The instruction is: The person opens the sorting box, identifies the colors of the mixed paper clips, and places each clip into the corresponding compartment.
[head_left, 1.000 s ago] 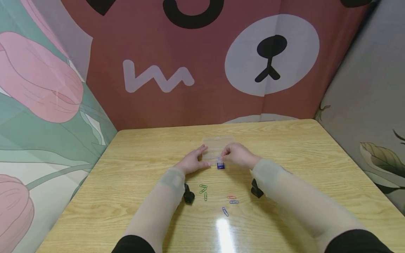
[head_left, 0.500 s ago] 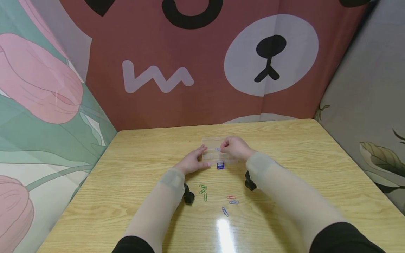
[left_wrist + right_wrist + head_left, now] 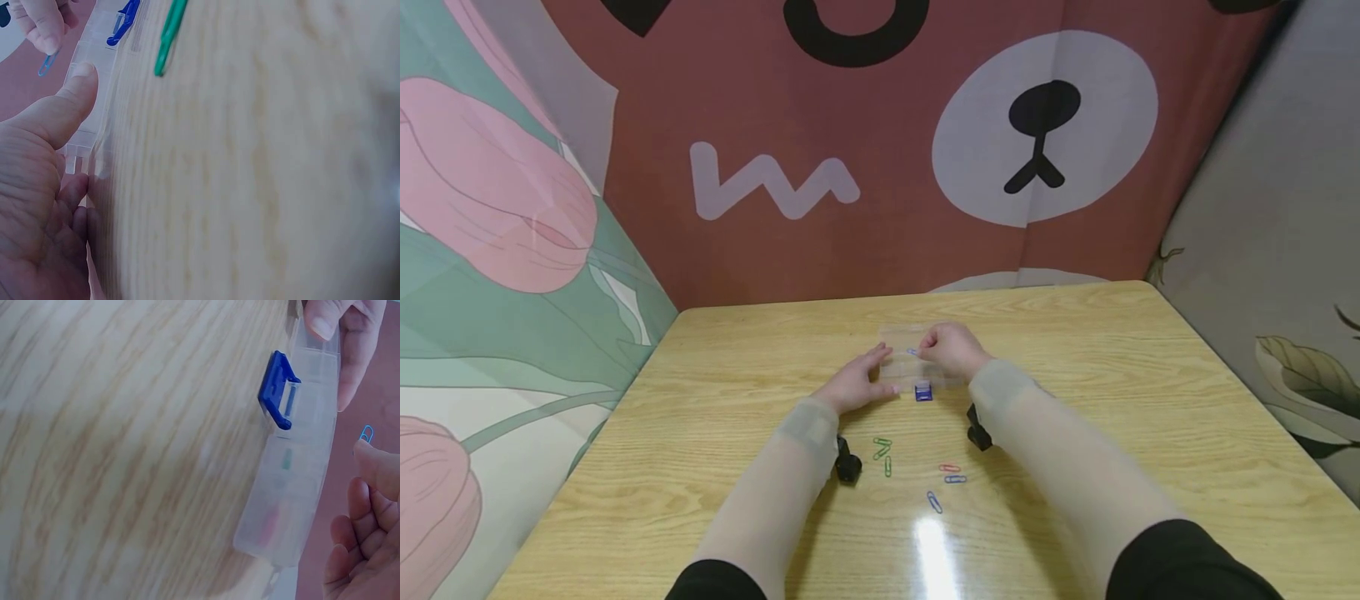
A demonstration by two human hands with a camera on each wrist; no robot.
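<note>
A clear plastic box [image 3: 278, 506] with a blue latch [image 3: 275, 390] stands toward the far side of the table. At its left end, my left hand [image 3: 857, 382] holds it, thumb in front and fingers behind. My right hand [image 3: 953, 348] is above the box, pinching a blue paper clip [image 3: 367, 433] between thumb and forefinger. A green shape [image 3: 287, 459] and a pink one [image 3: 270, 525] show blurred through the box's front wall. Nearer on the table lie several green paper clips [image 3: 887, 466], a red paper clip [image 3: 950, 468] and two blue paper clips [image 3: 934, 502].
The wooden table [image 3: 760, 358] reaches back to a reddish-brown printed cloth [image 3: 880, 242]. Printed hangings also stand at the left and right. A bright reflection lies on the table's near part. Each wrist wears a black camera.
My right hand has moved from the box's front, near the latch, back and slightly left over the box with the blue paper clip. My left hand has stayed in place.
</note>
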